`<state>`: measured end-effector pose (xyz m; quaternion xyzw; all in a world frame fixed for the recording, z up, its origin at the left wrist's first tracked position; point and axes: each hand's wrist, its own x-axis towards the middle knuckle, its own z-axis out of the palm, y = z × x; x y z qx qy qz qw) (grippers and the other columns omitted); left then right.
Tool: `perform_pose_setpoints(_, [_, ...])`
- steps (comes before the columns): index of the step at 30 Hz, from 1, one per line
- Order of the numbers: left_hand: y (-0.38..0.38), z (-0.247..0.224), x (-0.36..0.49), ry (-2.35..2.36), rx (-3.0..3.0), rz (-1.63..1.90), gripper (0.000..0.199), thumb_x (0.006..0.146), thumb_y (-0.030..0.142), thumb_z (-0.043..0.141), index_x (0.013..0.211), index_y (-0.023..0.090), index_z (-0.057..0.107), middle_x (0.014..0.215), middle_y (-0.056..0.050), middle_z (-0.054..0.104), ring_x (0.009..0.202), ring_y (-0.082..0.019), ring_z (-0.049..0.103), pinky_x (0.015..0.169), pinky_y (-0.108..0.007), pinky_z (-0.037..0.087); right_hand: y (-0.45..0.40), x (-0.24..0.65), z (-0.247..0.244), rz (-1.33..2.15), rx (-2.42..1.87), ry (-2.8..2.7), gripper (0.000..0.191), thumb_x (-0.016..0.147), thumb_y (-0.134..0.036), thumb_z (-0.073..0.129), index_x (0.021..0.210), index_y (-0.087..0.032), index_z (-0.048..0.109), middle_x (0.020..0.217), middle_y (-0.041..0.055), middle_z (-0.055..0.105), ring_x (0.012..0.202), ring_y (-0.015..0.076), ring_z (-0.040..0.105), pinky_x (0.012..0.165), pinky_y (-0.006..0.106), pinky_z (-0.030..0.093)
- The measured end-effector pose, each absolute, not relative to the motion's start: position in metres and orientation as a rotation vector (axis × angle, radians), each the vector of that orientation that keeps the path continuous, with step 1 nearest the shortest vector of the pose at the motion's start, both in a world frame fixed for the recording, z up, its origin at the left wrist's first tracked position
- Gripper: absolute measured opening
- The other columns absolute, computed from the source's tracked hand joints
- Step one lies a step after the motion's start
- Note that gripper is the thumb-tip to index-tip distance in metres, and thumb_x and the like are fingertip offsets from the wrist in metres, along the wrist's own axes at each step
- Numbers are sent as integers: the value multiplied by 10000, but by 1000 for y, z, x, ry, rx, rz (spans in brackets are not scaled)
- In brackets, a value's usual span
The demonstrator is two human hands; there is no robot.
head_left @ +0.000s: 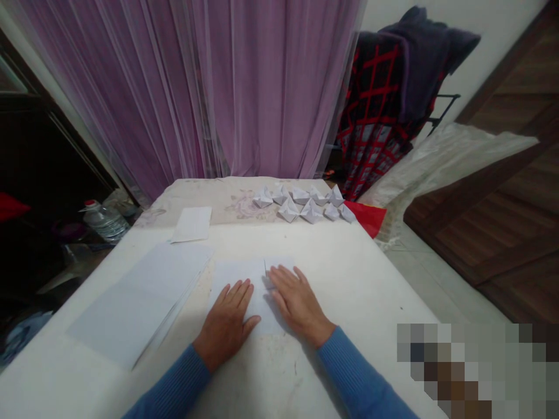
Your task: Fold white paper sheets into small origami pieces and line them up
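Nine paper boats [301, 203] lie at twelve o'clock, with three lots of paper [140, 297] nearer. There is one left hand [225, 326] and one right hand [297, 305].

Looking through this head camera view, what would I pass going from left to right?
Plastic water bottle, stack of white paper, left hand, right hand, red sheet, brown wooden panel.
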<state>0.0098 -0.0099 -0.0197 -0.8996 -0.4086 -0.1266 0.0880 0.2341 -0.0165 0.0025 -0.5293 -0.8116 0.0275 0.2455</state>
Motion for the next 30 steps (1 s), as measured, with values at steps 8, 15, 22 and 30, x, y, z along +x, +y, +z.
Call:
perform_pose_setpoints(8, [-7, -23, 6, -1161, -2655, -422, 531, 977, 451, 336, 1380, 138, 482, 1405, -128, 520, 1287, -277, 497, 1082, -482, 352, -32, 220, 2, 235, -1453, -2436, 517, 997, -415, 345, 1438, -151, 397, 1501, 108, 380, 1400, 248, 319, 1156, 530, 187])
perform_pose_setpoints(15, [-11, -19, -12, -1204, -2612, -400, 524, 972, 454, 347, 1381, 156, 484, 1399, -122, 528, 1272, -268, 514, 1100, -490, 320, -37, 253, 0, 192, -1666, -2375, 524, 996, -420, 346, 1443, -150, 393, 1519, 114, 333, 1412, 255, 295, 1155, 543, 172])
perform_pose_setpoints(22, [-16, -11, -28, -1311, -2593, -288, 478, 951, 426, 400, 1333, 175, 542, 1372, -107, 558, 1257, -308, 519, 1091, -554, 293, -41, 267, -4, 148, -1815, -2340, 536, 986, -416, 356, 1443, -138, 393, 1510, 134, 339, 1406, 273, 309, 1139, 563, 193])
perform_pose_setpoints(30, [-8, 30, -8, -1667, -2590, -173, 311, 953, 292, 417, 1074, 217, 693, 1133, -71, 713, 1160, -287, 585, 1092, -556, 271, -43, 271, -13, 89, -1844, -2237, 509, 996, -418, 319, 1431, -174, 416, 1501, 117, 378, 1402, 264, 315, 1135, 562, 190])
